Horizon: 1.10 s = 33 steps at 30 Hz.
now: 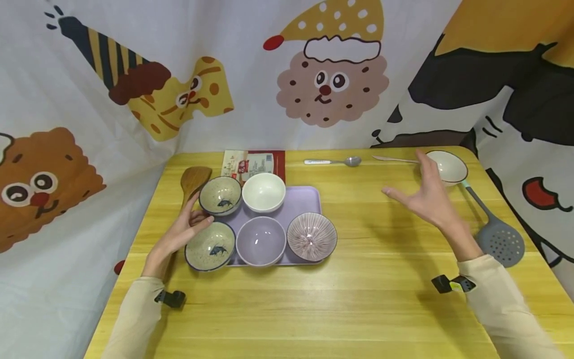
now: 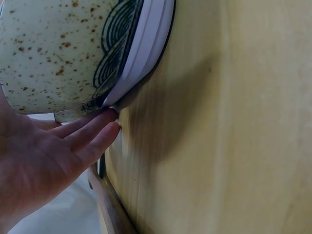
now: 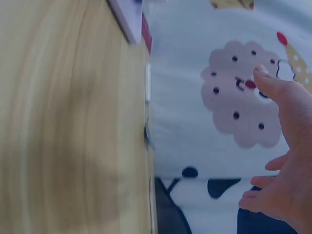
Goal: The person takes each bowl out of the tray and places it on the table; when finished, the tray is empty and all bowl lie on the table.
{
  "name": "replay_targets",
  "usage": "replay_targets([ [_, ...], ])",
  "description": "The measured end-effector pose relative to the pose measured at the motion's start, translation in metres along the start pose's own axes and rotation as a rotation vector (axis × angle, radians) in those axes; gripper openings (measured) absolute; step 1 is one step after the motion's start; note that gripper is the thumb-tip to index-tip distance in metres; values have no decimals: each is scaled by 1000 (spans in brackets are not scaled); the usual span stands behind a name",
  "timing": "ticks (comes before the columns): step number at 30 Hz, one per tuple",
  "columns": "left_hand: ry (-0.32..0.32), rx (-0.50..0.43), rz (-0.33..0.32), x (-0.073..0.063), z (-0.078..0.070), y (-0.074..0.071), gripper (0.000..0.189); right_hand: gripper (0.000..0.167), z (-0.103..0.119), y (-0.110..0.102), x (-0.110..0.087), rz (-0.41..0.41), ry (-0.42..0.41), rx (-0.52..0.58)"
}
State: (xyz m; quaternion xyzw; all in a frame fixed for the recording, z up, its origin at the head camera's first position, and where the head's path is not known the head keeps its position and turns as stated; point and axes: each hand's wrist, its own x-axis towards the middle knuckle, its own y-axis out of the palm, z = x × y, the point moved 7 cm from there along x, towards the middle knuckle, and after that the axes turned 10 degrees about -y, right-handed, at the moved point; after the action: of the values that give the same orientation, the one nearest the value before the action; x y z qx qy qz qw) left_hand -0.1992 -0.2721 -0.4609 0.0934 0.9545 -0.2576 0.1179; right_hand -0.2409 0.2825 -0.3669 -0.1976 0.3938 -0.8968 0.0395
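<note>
My left hand (image 1: 188,224) reaches in at the left between two speckled bowls with blue fish inside, the far one (image 1: 219,195) and the near one (image 1: 210,247). In the left wrist view its fingers (image 2: 95,134) lie fairly straight beside a speckled bowl (image 2: 53,48), close to the tray's edge; the thumb is hidden there. A lavender tray (image 1: 305,197) lies under a white bowl (image 1: 263,192), a lavender bowl (image 1: 261,241) and a streaked bowl (image 1: 311,237). On the right, my right hand (image 1: 428,197) hovers with thumb and fingers spread, holding nothing.
A wooden spatula (image 1: 195,179) lies left of the bowls. Behind the tray is a red and cream packet (image 1: 257,164). A spoon (image 1: 352,161), a thin utensil (image 1: 392,159), a dark-rimmed white bowl (image 1: 448,168) and a grey skimmer (image 1: 500,239) lie toward the back and right.
</note>
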Motion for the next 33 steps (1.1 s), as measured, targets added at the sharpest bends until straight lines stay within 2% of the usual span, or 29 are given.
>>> replay_targets([
  [4, -1, -6, 4, 1, 0, 0, 93, 118, 17, 15, -7, 21, -42, -9],
  [15, -3, -4, 3, 1, 1, 0, 93, 123, 57, 74, -32, 95, -163, 44],
  [22, -8, -2, -2, 0, 1, 0, 93, 131, 77, 101, -41, 147, -254, 68],
  [27, -11, 3, -3, 0, 1, 0, 93, 136, 85, 119, -48, 201, -285, 81],
  [33, -6, 2, -1, 0, 1, 0, 93, 140, 90, 140, -54, 269, -275, 107],
])
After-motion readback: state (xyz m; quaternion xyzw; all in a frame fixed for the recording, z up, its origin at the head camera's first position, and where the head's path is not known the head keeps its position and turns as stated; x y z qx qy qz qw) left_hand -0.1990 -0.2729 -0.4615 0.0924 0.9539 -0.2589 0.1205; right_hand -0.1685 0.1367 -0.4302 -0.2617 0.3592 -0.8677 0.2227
